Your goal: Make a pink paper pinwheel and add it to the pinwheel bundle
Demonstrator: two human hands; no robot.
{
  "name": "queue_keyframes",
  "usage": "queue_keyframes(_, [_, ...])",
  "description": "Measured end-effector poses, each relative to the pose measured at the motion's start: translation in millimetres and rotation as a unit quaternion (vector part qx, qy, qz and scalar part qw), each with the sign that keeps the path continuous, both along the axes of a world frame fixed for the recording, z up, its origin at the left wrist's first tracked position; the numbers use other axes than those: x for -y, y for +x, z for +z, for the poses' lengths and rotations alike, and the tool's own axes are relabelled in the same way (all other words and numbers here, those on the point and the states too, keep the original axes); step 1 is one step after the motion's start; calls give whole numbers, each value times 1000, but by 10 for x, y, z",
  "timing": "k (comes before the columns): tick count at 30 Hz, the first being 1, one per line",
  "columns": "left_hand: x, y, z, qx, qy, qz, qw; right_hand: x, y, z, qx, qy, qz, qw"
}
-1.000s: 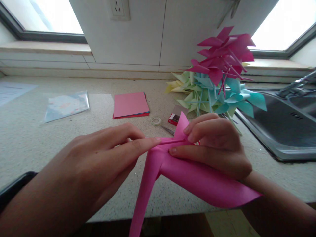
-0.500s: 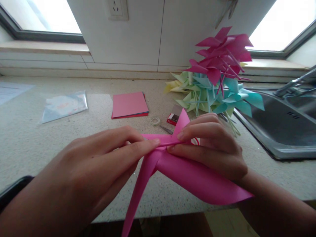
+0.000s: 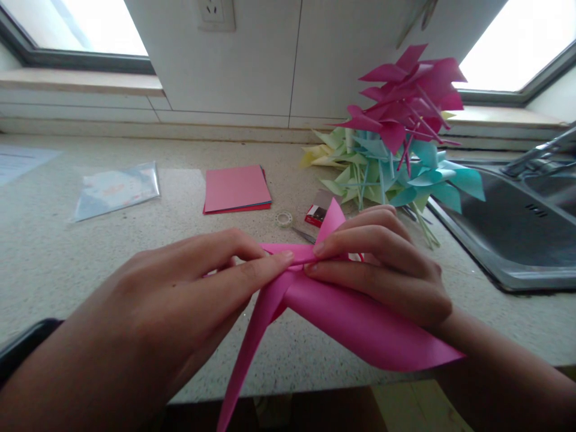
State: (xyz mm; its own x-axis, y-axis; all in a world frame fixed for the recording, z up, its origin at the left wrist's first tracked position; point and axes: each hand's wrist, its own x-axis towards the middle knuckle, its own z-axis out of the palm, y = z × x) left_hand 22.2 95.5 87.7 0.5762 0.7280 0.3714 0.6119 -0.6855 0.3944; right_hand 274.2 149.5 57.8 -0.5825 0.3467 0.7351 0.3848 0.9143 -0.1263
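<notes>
We pinch the half-folded pink pinwheel (image 3: 342, 312) at its centre with left hand (image 3: 180, 300) and right hand (image 3: 382, 264), its blades gathered but unpinned, beside finished pinwheels (image 3: 396, 144) on the counter (image 3: 54, 252).

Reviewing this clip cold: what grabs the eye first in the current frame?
The pink paper pinwheel at centre foreground, pinched at its hub by the left hand and right hand. Behind it, right of centre beside the sink, stands a heap of finished pinwheels, pink over teal and green. A stack of paper squares lies mid-counter.
</notes>
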Motion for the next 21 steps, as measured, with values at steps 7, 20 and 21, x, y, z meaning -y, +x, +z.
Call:
queue_keyframes(7, [-7,-4,-27,-26,-30,16,999,-6,-14,8,-3,-4,9,1000])
queue_keyframes(20, [-13,13,-35,-52,-8,25,998,2,7,-7,21,-30,-9,999])
queue_keyframes(21, [-15,15,-37,-50,-11,25,998,4,9,-4,23,-31,-9,999])
